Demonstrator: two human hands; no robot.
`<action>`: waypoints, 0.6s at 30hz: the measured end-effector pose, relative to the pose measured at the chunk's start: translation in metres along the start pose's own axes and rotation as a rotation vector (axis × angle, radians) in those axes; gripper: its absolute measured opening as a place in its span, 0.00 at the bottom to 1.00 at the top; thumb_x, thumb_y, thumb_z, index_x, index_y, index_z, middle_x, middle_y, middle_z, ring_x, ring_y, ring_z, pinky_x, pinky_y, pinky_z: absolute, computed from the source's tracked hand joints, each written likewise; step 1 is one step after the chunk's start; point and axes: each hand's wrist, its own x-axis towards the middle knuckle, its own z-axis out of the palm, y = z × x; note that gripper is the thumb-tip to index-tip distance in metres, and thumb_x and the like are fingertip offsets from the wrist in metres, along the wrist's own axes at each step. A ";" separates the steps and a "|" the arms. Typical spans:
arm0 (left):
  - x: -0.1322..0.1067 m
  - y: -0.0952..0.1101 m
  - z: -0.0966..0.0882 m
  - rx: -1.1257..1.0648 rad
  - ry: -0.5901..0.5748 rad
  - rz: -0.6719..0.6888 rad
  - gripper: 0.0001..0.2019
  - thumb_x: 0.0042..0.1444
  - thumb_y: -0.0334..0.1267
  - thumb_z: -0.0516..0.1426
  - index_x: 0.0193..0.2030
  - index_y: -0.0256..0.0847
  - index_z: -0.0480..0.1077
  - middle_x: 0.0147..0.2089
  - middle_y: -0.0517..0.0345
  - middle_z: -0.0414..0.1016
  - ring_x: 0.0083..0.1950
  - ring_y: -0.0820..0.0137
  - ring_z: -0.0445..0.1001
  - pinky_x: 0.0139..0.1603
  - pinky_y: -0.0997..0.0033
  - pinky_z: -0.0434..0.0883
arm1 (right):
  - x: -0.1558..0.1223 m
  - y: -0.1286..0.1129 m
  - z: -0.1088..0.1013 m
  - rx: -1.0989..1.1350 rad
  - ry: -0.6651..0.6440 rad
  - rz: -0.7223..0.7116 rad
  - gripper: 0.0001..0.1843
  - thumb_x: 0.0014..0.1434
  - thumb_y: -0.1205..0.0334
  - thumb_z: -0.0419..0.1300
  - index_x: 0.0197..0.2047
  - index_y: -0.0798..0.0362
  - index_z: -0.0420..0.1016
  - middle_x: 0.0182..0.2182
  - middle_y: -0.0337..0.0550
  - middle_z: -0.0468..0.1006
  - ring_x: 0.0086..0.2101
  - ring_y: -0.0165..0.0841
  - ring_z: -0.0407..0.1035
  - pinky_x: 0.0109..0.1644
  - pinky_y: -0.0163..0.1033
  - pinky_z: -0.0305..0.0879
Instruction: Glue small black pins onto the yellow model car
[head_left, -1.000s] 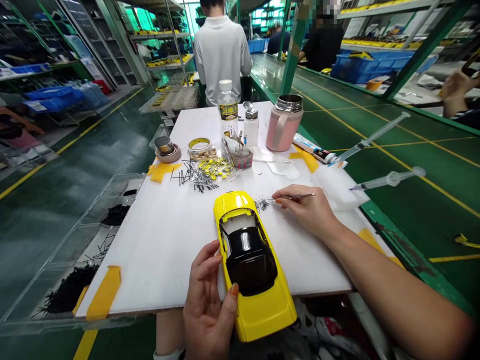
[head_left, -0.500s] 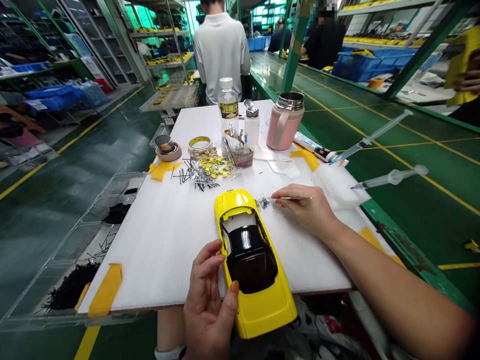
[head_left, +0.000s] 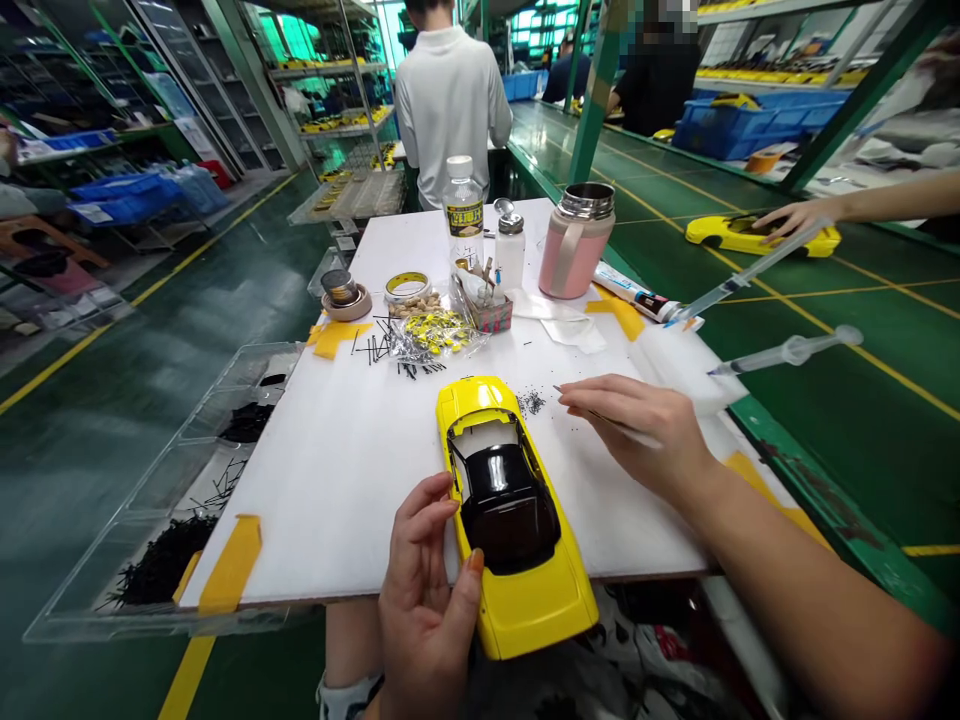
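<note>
A yellow model car (head_left: 510, 520) with a black roof lies lengthwise on the white board (head_left: 352, 450), its rear end hanging over the near edge. My left hand (head_left: 427, 600) grips its left side, thumb on the roof edge. My right hand (head_left: 637, 425) rests on the board to the right of the car, fingers pinched on thin metal tweezers (head_left: 592, 412). The tweezer tip points at a small heap of tiny black parts (head_left: 531, 403) beside the car's front.
At the board's far end stand a bottle (head_left: 463, 212), a dispenser (head_left: 510, 245), a pink flask (head_left: 574, 243), tape rolls, pins and yellow bits. Two syringes (head_left: 787, 350) jut out at right. A clear tray (head_left: 187, 500) of black parts sits at left. Another person's hand holds a yellow car (head_left: 757, 235) on the green bench.
My right hand has turned and lowered the tweezers, so the tip now slants down onto the board. A co-worker's hand with a yellow car has come in at right.
</note>
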 end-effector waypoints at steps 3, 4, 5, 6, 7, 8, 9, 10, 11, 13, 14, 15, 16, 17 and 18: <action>0.001 -0.001 0.000 -0.028 0.013 -0.021 0.16 0.62 0.32 0.63 0.56 0.48 0.74 0.71 0.47 0.64 0.73 0.56 0.65 0.70 0.61 0.68 | -0.026 -0.023 -0.012 -0.035 -0.059 -0.085 0.21 0.69 0.75 0.55 0.58 0.49 0.79 0.53 0.49 0.81 0.50 0.40 0.79 0.54 0.41 0.78; 0.001 -0.001 0.000 -0.033 0.014 -0.016 0.16 0.63 0.33 0.63 0.56 0.48 0.74 0.71 0.47 0.64 0.73 0.56 0.65 0.70 0.61 0.68 | -0.036 -0.029 -0.013 -0.050 -0.060 -0.104 0.22 0.69 0.76 0.54 0.60 0.49 0.78 0.54 0.51 0.81 0.52 0.40 0.78 0.57 0.42 0.78; 0.001 -0.001 0.001 -0.035 0.013 -0.007 0.16 0.63 0.33 0.63 0.56 0.48 0.74 0.71 0.47 0.64 0.72 0.57 0.66 0.70 0.62 0.68 | -0.046 -0.034 -0.013 -0.064 -0.056 -0.119 0.23 0.69 0.77 0.54 0.61 0.51 0.77 0.55 0.52 0.80 0.54 0.40 0.77 0.59 0.42 0.77; 0.001 -0.001 0.002 -0.035 0.017 0.004 0.15 0.63 0.33 0.63 0.56 0.48 0.74 0.70 0.47 0.64 0.72 0.58 0.66 0.70 0.62 0.69 | -0.056 -0.038 -0.012 -0.074 -0.045 -0.130 0.23 0.69 0.77 0.54 0.61 0.52 0.77 0.55 0.53 0.80 0.55 0.41 0.76 0.60 0.42 0.77; 0.002 -0.001 0.002 -0.033 0.022 0.007 0.15 0.63 0.33 0.63 0.56 0.47 0.74 0.70 0.47 0.64 0.72 0.58 0.67 0.70 0.63 0.69 | -0.064 -0.042 -0.010 -0.074 -0.035 -0.137 0.22 0.69 0.77 0.54 0.62 0.53 0.77 0.54 0.54 0.80 0.56 0.42 0.76 0.61 0.42 0.76; 0.002 -0.002 0.003 -0.031 0.028 0.004 0.15 0.63 0.33 0.63 0.56 0.47 0.74 0.70 0.47 0.64 0.72 0.58 0.67 0.69 0.63 0.69 | -0.070 -0.044 -0.007 -0.066 -0.031 -0.144 0.22 0.69 0.77 0.54 0.62 0.55 0.76 0.54 0.55 0.80 0.57 0.42 0.75 0.61 0.43 0.76; 0.001 -0.002 0.003 -0.031 0.033 -0.005 0.15 0.63 0.33 0.63 0.56 0.47 0.73 0.70 0.47 0.64 0.72 0.57 0.67 0.69 0.63 0.69 | -0.075 -0.045 -0.003 -0.051 -0.030 -0.152 0.22 0.70 0.77 0.54 0.63 0.56 0.76 0.54 0.56 0.80 0.57 0.42 0.74 0.61 0.43 0.76; 0.001 -0.002 0.004 -0.032 0.037 -0.016 0.16 0.62 0.34 0.64 0.56 0.48 0.73 0.71 0.48 0.64 0.72 0.57 0.67 0.69 0.63 0.69 | -0.079 -0.045 0.000 -0.033 -0.030 -0.163 0.23 0.70 0.76 0.54 0.64 0.56 0.75 0.54 0.56 0.80 0.58 0.42 0.74 0.62 0.44 0.76; 0.001 -0.002 0.004 -0.034 0.038 -0.027 0.16 0.62 0.34 0.64 0.56 0.48 0.73 0.71 0.48 0.64 0.72 0.57 0.67 0.70 0.63 0.69 | -0.081 -0.045 0.003 -0.012 -0.032 -0.175 0.23 0.71 0.76 0.53 0.66 0.57 0.73 0.55 0.56 0.80 0.59 0.42 0.73 0.62 0.44 0.76; 0.000 -0.002 0.003 -0.038 0.040 -0.035 0.17 0.62 0.34 0.64 0.56 0.48 0.73 0.72 0.49 0.63 0.72 0.57 0.67 0.70 0.63 0.69 | -0.083 -0.044 0.008 0.029 -0.038 -0.199 0.24 0.72 0.76 0.52 0.68 0.57 0.70 0.57 0.57 0.78 0.60 0.42 0.71 0.64 0.45 0.74; 0.000 -0.003 0.003 -0.040 0.043 -0.032 0.17 0.62 0.34 0.65 0.57 0.48 0.73 0.72 0.49 0.63 0.72 0.57 0.67 0.70 0.63 0.69 | -0.083 -0.043 0.010 0.046 -0.041 -0.205 0.25 0.72 0.76 0.52 0.69 0.58 0.69 0.57 0.57 0.78 0.61 0.42 0.70 0.64 0.46 0.74; 0.000 -0.003 0.002 -0.041 0.047 -0.030 0.17 0.62 0.34 0.65 0.57 0.49 0.73 0.72 0.49 0.63 0.72 0.57 0.67 0.69 0.63 0.69 | -0.083 -0.043 0.011 0.061 -0.046 -0.209 0.25 0.72 0.76 0.52 0.69 0.58 0.68 0.58 0.58 0.78 0.62 0.42 0.70 0.65 0.47 0.73; 0.000 -0.003 0.002 -0.042 0.051 -0.028 0.17 0.62 0.34 0.64 0.57 0.49 0.73 0.72 0.49 0.63 0.72 0.56 0.66 0.69 0.63 0.70 | -0.083 -0.043 0.012 0.074 -0.051 -0.209 0.24 0.72 0.76 0.51 0.69 0.59 0.69 0.58 0.58 0.77 0.62 0.42 0.69 0.65 0.47 0.72; 0.000 -0.003 0.002 -0.044 0.054 -0.024 0.18 0.62 0.34 0.64 0.57 0.49 0.73 0.72 0.49 0.64 0.72 0.57 0.66 0.69 0.64 0.70 | -0.083 -0.043 0.012 0.084 -0.054 -0.210 0.24 0.72 0.76 0.51 0.68 0.59 0.69 0.58 0.59 0.77 0.62 0.42 0.69 0.65 0.47 0.72; 0.000 -0.004 0.002 -0.044 0.056 -0.022 0.18 0.62 0.33 0.64 0.58 0.49 0.73 0.72 0.49 0.64 0.72 0.58 0.66 0.69 0.65 0.70 | -0.083 -0.043 0.012 0.091 -0.053 -0.209 0.24 0.72 0.76 0.50 0.68 0.60 0.70 0.57 0.59 0.78 0.62 0.43 0.69 0.65 0.47 0.73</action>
